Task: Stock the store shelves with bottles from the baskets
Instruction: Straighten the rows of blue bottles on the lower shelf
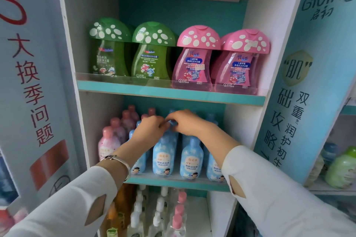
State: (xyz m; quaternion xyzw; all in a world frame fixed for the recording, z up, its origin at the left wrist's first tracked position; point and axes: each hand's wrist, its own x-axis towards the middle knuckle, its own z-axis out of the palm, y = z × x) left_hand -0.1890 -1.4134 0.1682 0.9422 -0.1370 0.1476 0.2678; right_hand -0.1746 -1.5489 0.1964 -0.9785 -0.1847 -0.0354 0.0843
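Your left hand and right hand meet on the middle shelf, both curled round the cap of one blue bottle, standing among other blue bottles beside pink bottles. The upper shelf carries green mushroom bottles and pink mushroom bottles. Your hands hide most of the cap; the pump bottles below are cut off.

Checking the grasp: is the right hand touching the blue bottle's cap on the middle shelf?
Touching. The head view shows the right hand curled over the cap of the blue bottle.
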